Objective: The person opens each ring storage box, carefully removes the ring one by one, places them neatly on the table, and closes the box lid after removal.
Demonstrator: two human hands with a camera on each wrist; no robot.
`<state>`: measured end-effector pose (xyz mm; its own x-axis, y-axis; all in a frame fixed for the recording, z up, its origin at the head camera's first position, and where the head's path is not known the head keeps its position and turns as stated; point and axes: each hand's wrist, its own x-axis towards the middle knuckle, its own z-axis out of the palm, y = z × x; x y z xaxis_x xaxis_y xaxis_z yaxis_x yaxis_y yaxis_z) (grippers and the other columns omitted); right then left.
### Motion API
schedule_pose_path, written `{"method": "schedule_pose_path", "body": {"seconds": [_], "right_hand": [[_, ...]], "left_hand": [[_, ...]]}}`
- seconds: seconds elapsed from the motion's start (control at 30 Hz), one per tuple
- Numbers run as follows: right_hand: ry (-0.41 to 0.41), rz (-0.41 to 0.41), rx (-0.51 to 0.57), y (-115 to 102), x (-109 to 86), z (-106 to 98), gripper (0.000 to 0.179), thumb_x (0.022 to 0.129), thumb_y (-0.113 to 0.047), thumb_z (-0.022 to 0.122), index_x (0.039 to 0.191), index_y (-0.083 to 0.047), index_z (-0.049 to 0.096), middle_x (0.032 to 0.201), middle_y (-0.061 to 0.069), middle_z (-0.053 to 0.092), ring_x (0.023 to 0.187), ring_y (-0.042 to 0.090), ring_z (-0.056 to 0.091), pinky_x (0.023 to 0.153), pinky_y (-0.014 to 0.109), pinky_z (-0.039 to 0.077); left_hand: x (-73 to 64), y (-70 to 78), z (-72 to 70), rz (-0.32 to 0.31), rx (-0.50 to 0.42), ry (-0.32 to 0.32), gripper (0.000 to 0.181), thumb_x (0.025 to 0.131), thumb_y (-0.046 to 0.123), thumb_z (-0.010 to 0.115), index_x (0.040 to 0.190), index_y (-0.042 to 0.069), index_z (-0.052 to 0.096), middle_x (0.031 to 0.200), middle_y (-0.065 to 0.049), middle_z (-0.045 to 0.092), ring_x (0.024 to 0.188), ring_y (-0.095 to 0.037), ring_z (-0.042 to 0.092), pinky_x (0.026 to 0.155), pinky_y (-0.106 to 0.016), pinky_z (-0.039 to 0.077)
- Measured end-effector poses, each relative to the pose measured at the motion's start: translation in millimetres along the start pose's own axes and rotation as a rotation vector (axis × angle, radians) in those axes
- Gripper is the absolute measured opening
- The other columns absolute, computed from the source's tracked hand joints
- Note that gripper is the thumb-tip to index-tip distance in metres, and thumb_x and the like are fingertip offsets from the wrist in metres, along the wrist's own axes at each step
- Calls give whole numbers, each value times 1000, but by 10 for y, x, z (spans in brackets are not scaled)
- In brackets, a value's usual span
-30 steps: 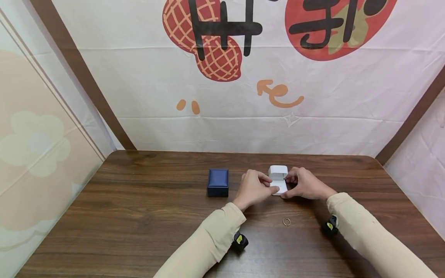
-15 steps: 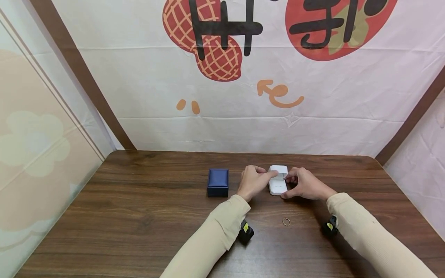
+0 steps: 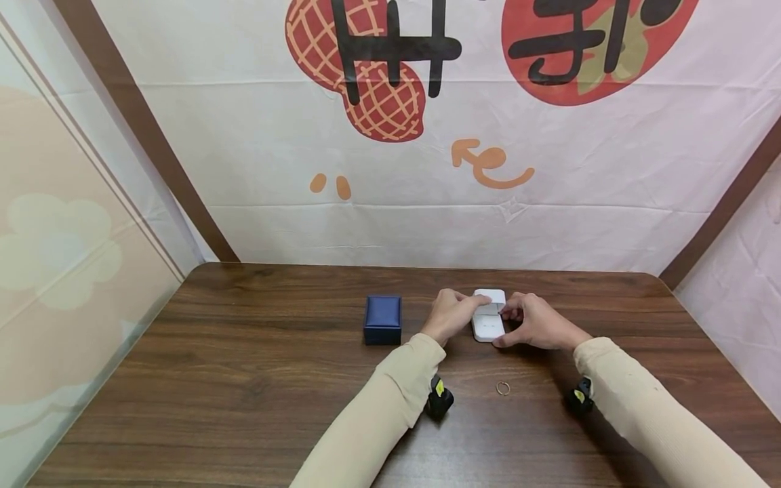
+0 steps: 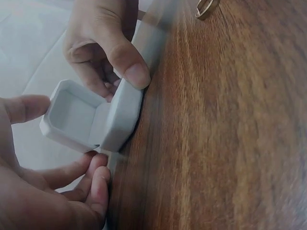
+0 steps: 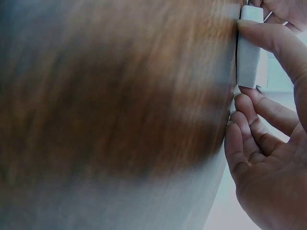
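Note:
A small white ring box (image 3: 488, 327) stands on the table with its lid raised; faint print shows inside the base. My left hand (image 3: 450, 314) is at its left, with the thumb (image 4: 29, 108) on the lid's rim and the other fingers curled beside the hinge. From the right, my right hand (image 3: 538, 324) grips the base, its thumb (image 5: 259, 31) at the front and curled fingers farther back along the side. A thin gold-coloured ring (image 3: 503, 388) lies on the table nearer me. In the left wrist view, part of the ring (image 4: 206, 8) shows at the top.
A closed dark blue box (image 3: 383, 320) stands left of the left hand. The brown wooden table (image 3: 244, 379) ends at a white printed cloth (image 3: 390, 230) behind. Dark wrist cameras sit at both sleeves.
My left hand has moved from the front of the white ring box's base up and back to its raised lid. The right hand has kept its hold; the ring and blue box have stayed put.

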<state>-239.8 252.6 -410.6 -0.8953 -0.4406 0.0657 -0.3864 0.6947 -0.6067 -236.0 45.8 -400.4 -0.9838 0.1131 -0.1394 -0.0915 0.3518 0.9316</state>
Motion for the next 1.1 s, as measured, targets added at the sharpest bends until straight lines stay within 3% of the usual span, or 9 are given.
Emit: {"method": "schedule_pose_path", "body": {"seconds": [0.23, 0.37, 0.5, 0.7, 0.9, 1.1], "right_hand": [[3, 4, 6, -2, 3, 2, 40, 67, -22, 95, 93, -5, 70, 85, 1, 63, 82, 19, 57, 71, 29, 47], [-1, 2, 12, -8, 2, 6, 39, 68, -23, 95, 89, -6, 67, 84, 1, 61, 80, 18, 56, 70, 28, 45], [7, 1, 8, -20, -6, 6, 41, 67, -24, 95, 87, -6, 64, 82, 3, 58, 78, 19, 52, 67, 27, 41], [12, -10, 4, -22, -15, 4, 39, 68, -23, 95, 81, -6, 63, 81, 4, 56, 77, 20, 48, 65, 27, 37], [-13, -8, 10, 0, -19, 10, 38, 70, -24, 94, 96, -7, 73, 86, 0, 60, 81, 18, 51, 70, 29, 42], [-24, -19, -1, 2, -22, 11, 40, 72, -25, 93, 104, -7, 77, 92, -1, 62, 85, 18, 56, 76, 31, 47]], "left_hand": [[7, -12, -3, 23, 4, -65, 40, 87, 40, 73, 99, 3, 78, 97, -2, 70, 88, -15, 60, 76, -29, 48], [-4, -27, -17, 47, -6, -83, 42, 87, 35, 75, 108, -2, 73, 102, -5, 69, 92, -16, 61, 80, -29, 50], [-1, -50, -28, 90, 7, -96, 44, 86, 30, 78, 113, -4, 71, 102, -6, 69, 92, -14, 60, 82, -28, 50], [4, -76, -60, 180, 49, -128, 33, 84, 22, 80, 105, -2, 74, 85, -2, 68, 78, -8, 58, 71, -21, 47], [-13, -99, -84, 278, 178, -153, 28, 81, 20, 81, 102, 2, 76, 82, 1, 69, 76, -6, 59, 71, -21, 48], [-42, -126, -63, 400, 375, -118, 32, 75, 18, 83, 103, 4, 76, 89, 1, 67, 85, -12, 55, 77, -23, 46]]}}
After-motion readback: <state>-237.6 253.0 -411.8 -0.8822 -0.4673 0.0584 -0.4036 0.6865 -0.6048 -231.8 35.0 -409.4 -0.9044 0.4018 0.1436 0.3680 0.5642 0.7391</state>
